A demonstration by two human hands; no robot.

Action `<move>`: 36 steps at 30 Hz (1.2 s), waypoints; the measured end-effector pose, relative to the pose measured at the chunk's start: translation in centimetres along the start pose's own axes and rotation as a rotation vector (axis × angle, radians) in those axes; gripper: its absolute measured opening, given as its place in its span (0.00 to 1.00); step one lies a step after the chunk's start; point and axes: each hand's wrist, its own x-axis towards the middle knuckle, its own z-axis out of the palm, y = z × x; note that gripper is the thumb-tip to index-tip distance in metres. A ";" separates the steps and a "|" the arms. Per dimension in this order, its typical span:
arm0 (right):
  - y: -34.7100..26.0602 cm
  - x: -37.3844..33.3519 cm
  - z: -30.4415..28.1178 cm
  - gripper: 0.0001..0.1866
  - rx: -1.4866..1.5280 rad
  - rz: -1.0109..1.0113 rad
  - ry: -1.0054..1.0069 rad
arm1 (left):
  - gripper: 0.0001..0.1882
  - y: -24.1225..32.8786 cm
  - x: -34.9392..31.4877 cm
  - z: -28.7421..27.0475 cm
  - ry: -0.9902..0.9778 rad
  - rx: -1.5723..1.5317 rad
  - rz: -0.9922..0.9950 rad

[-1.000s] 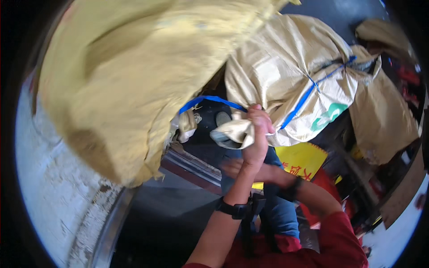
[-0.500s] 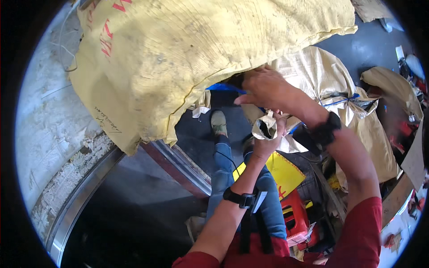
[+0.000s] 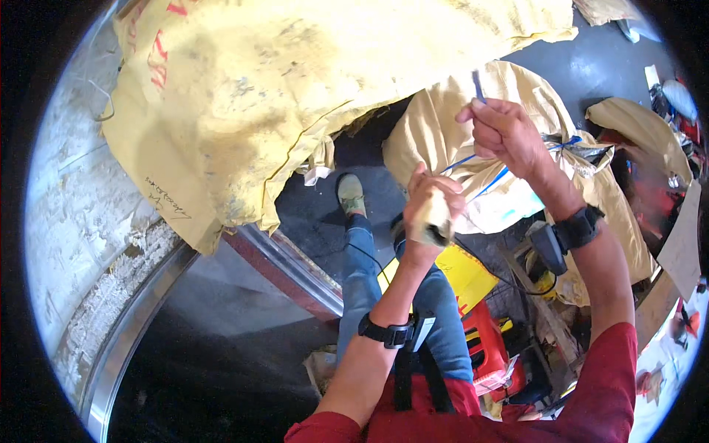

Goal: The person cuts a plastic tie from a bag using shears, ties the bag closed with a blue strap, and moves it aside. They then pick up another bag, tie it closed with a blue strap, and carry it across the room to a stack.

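My left hand (image 3: 426, 193) is closed around the bunched neck (image 3: 437, 214) of a cream woven sack, with its dark opening turned toward me. Up and to the right, my right hand (image 3: 511, 139) pinches a blue strip (image 3: 480, 86) that sticks up past the fingers. A thin blue tie (image 3: 493, 183) runs between the two hands, in front of a tan woven sack (image 3: 425, 127). Left of both hands, a large yellow sack (image 3: 295, 96) with red marks spreads across the top of the view.
A pale, worn wall (image 3: 63, 221) and a curved metal rail (image 3: 140, 332) lie at the left. Below my hands are a yellow sheet (image 3: 465, 277) and a red plastic object (image 3: 487, 351). More tan sacks (image 3: 617, 247) and cardboard (image 3: 679, 240) lie at the right.
My right hand has moved up and right, away from the yellow sack's edge, and now raises a blue strip. The left hand stays on the sack neck.
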 end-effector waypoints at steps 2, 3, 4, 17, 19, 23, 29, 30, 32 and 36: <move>0.4 -1.8 0.2 0.15 0.042 0.000 0.052 | 0.19 2.2 0.9 -0.4 -0.029 -0.007 -0.229; 0.5 -3.0 0.5 0.16 -0.013 -0.085 0.071 | 0.20 2.0 1.1 -0.6 0.019 -0.034 -0.310; 1.3 -4.4 0.7 0.17 -0.061 -0.165 0.089 | 0.18 2.2 1.1 -0.5 0.161 -0.257 -0.539; 12.9 -0.3 13.0 0.04 -0.933 -0.771 0.486 | 0.07 2.6 4.5 2.8 -0.709 0.684 -0.025; 12.5 1.5 13.0 0.05 -0.899 -0.640 0.588 | 0.10 2.0 4.3 2.2 -0.826 0.695 -0.074; 11.7 2.4 13.3 0.07 -0.313 -0.635 0.807 | 0.15 2.7 6.3 1.9 -1.075 0.618 -0.076; 9.5 3.8 13.1 0.08 0.015 -0.409 0.914 | 0.12 3.4 6.3 1.2 -1.228 0.885 0.285; 10.2 4.4 12.8 0.07 -0.255 -0.429 1.002 | 0.10 3.7 6.1 1.1 -1.233 0.901 0.356; 9.4 4.1 13.5 0.05 -0.718 -0.384 0.949 | 0.09 4.8 7.4 0.2 -1.270 1.015 0.546; 6.1 2.1 12.7 0.06 -1.161 -0.572 0.694 | 0.10 7.6 9.0 -0.1 -1.269 1.315 0.645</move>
